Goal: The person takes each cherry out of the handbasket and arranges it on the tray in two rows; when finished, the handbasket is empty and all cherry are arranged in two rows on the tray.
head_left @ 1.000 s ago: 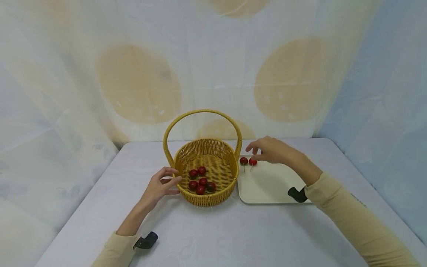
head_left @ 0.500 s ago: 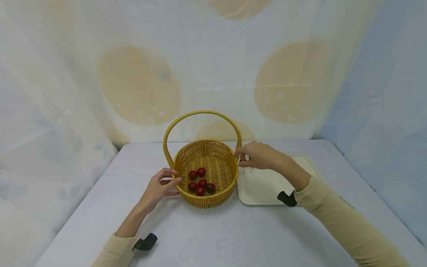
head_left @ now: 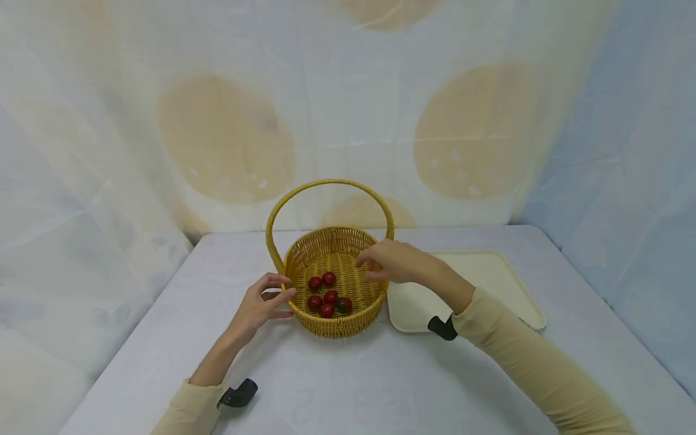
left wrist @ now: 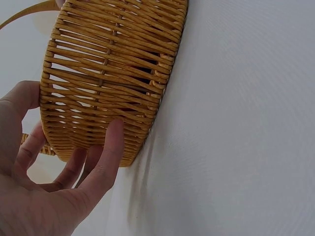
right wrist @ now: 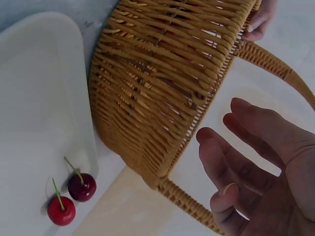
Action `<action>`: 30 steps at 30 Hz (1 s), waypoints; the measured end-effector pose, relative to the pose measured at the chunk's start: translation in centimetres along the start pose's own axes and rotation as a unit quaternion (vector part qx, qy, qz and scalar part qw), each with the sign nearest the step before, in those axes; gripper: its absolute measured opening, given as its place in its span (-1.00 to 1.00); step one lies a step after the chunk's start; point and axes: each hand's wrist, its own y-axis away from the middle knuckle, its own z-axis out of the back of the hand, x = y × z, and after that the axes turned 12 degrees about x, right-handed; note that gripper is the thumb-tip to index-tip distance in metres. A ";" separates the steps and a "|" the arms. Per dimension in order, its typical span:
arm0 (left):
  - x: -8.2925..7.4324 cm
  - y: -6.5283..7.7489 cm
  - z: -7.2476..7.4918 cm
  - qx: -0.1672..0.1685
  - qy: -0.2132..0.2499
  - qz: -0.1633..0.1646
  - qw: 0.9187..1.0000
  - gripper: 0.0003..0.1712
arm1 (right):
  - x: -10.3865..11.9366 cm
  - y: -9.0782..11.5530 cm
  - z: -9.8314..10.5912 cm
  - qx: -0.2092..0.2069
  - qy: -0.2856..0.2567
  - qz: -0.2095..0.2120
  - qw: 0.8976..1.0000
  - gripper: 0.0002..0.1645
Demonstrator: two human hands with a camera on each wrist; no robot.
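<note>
A yellow wicker basket point(head_left: 337, 328) with a tall hoop handle stands mid-table, several dark red cherries point(head_left: 330, 296) lying on its floor. At its left rim my left hand point(head_left: 260, 305) holds on, the thumb over the edge and other fingers against the outer weave, as the left wrist view shows. My right hand point(head_left: 399, 261) hovers over the basket's right rim. In the right wrist view its fingers point(right wrist: 214, 152) are loosely bent, with nothing visible between them. Two stemmed cherries, one bright red cherry point(right wrist: 61, 210) and one dark cherry point(right wrist: 82, 187), lie on the tray's corner.
An off-white rectangular tray point(head_left: 489, 266) is right of the basket, partly hidden by my right forearm. The handle point(head_left: 337, 181) arches above the basket. A pale cloth point(head_left: 348, 109) with tan circles hangs behind the table. Black wrist-worn pieces point(head_left: 239, 393) jut from both cuffs.
My right hand has moved left from above the two cherries on the tray to the basket's right rim. The left hand and basket have stayed put.
</note>
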 end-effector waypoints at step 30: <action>-0.3 0.3 0.0 0.000 -0.007 0.001 1.000 -0.43 | 0.7 -4.5 -3.7 0.072 -0.065 0.055 0.994 -0.63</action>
